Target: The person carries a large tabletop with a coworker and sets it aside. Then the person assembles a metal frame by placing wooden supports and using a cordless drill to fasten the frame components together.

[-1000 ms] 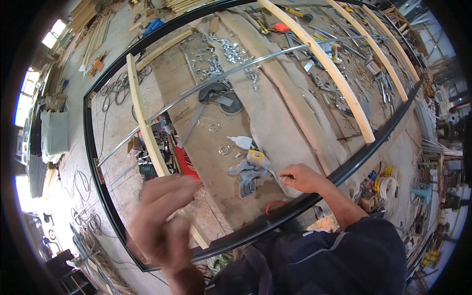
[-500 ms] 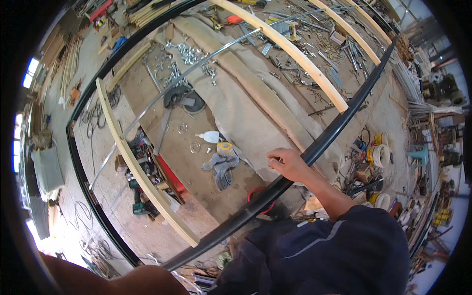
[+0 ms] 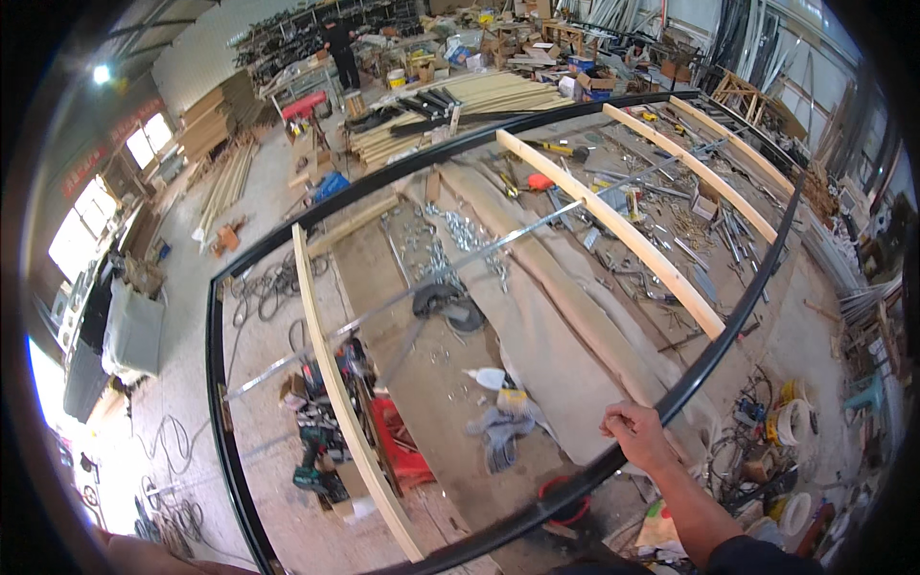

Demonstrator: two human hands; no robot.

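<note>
My right hand (image 3: 637, 433) reaches over the near side of a large black frame (image 3: 522, 519), its fingers curled in and no object showing in them. The wrist lies across the black bar; whether it touches cannot be made out. Pale wooden slats (image 3: 615, 232) span the frame, with another slat (image 3: 337, 383) on the left. A thin metal bar (image 3: 527, 230) crosses them lengthwise. Below, inside the frame, lie grey work gloves (image 3: 500, 439) and a white squeeze bottle (image 3: 487, 379). Only part of my left arm (image 3: 158, 558) shows at the lower left edge; its hand is out of view.
Loose bolts (image 3: 471, 241), a black curved tool part (image 3: 450, 307) and a green drill (image 3: 311, 462) lie beneath the frame. A red round container (image 3: 565, 502) stands under the near bar. White buckets (image 3: 793, 422) are at right. Another person (image 3: 341, 53) stands far back.
My view has tilted up, so the far workshop and a distant person now show. The frame and my right hand appear lower and further right. The hand keeps its place over the bar, fingers still curled.
</note>
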